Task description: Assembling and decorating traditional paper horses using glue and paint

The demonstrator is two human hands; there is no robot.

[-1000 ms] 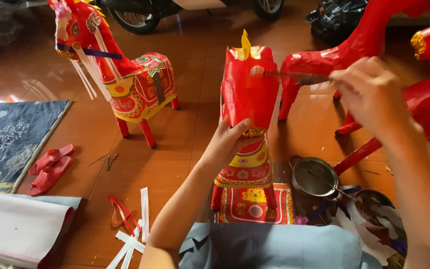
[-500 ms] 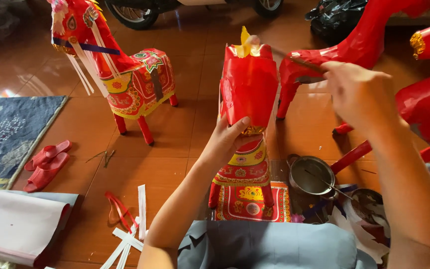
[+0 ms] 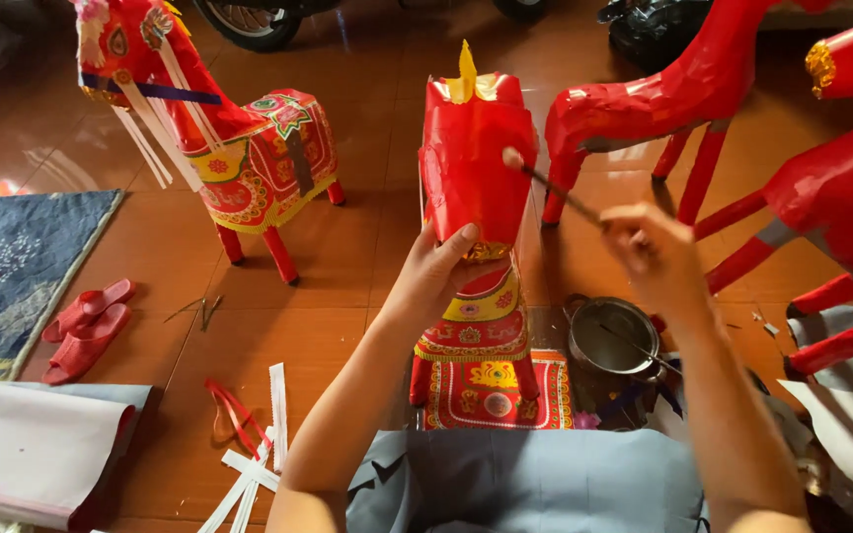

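Note:
A red paper horse (image 3: 471, 168) stands in front of me, seen from behind, with a yellow tuft on top and a patterned red and yellow cloth down its back. My left hand (image 3: 434, 268) grips its lower neck from the left. My right hand (image 3: 652, 255) holds a thin brush (image 3: 550, 188) whose tip touches the horse's right side near the top.
A decorated paper horse (image 3: 249, 148) stands at the back left. Plain red paper horses (image 3: 663, 99) stand at the back right and right edge. A metal pot (image 3: 612, 336) sits by my right knee. Red sandals (image 3: 86, 326), a blue rug (image 3: 12, 266) and white paper strips (image 3: 259, 454) lie at left.
My right hand has dropped lower and drawn back toward me, and the brush tip has moved down from the horse's top to its right side. The left hand keeps its grip.

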